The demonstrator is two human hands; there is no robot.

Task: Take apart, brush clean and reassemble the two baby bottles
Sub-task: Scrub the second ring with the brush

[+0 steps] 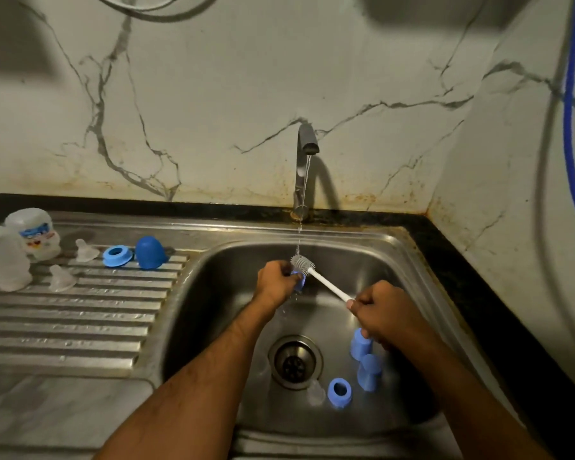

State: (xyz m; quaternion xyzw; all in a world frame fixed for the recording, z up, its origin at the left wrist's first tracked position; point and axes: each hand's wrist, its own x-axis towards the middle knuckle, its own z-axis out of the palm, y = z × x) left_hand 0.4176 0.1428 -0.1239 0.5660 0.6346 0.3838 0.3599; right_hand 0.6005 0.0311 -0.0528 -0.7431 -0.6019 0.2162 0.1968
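Over the sink [412, 260], under running water from the tap [304, 151], the left hand [276, 282] grips a small blue bottle part [298, 281] while the right hand [384, 313], just beside it, clasps the white brush [312, 270], whose bristles touch that part.

Left hand [277, 279] curled and gripping, right hand [384, 312] fisted, both forearms extended forward
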